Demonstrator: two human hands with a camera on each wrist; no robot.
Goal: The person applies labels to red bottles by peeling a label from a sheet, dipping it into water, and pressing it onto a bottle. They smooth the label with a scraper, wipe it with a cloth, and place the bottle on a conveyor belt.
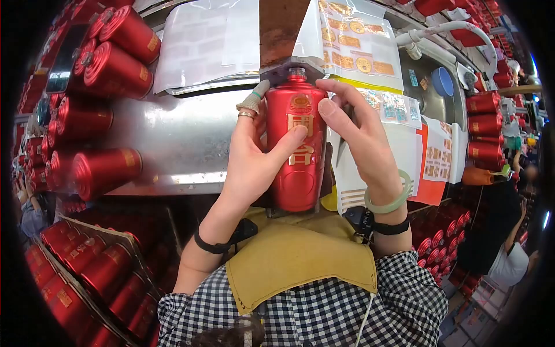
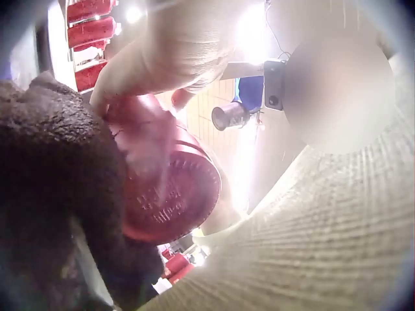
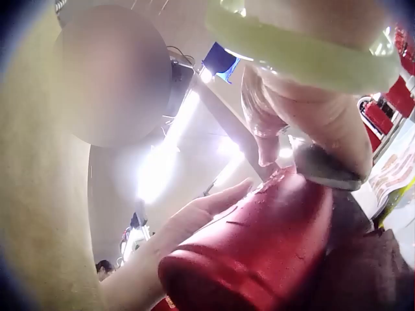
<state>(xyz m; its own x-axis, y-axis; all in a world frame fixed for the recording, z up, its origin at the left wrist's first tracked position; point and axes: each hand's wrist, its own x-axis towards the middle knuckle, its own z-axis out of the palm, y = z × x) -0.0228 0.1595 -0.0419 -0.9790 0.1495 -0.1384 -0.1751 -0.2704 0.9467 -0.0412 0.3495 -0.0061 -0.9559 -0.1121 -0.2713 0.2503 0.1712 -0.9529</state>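
A red bottle (image 1: 299, 188) with gold characters lies with its neck pointing away and its base toward the person. Its embossed round base shows in the left wrist view. My left hand (image 1: 254, 159) grips its left side, the thumb across the gold characters; a pale cot covers one finger, above a ring. My right hand (image 1: 363, 127), below a pale green bangle (image 1: 393, 199), holds the bottle at its right shoulder, with the thumb tip on its upper edge and the fingers bent past it. In the right wrist view, fingertips lie close to the narrower end of the bottle (image 3: 253, 240).
Several red bottles (image 1: 110, 168) stand on the left of the metal worktop (image 1: 173, 144). Sheets of gold labels (image 1: 361, 40) lie at the back right, beside a metal sink with a blue bowl (image 1: 442, 82). Crates of red bottles (image 1: 92, 260) stand low at the left.
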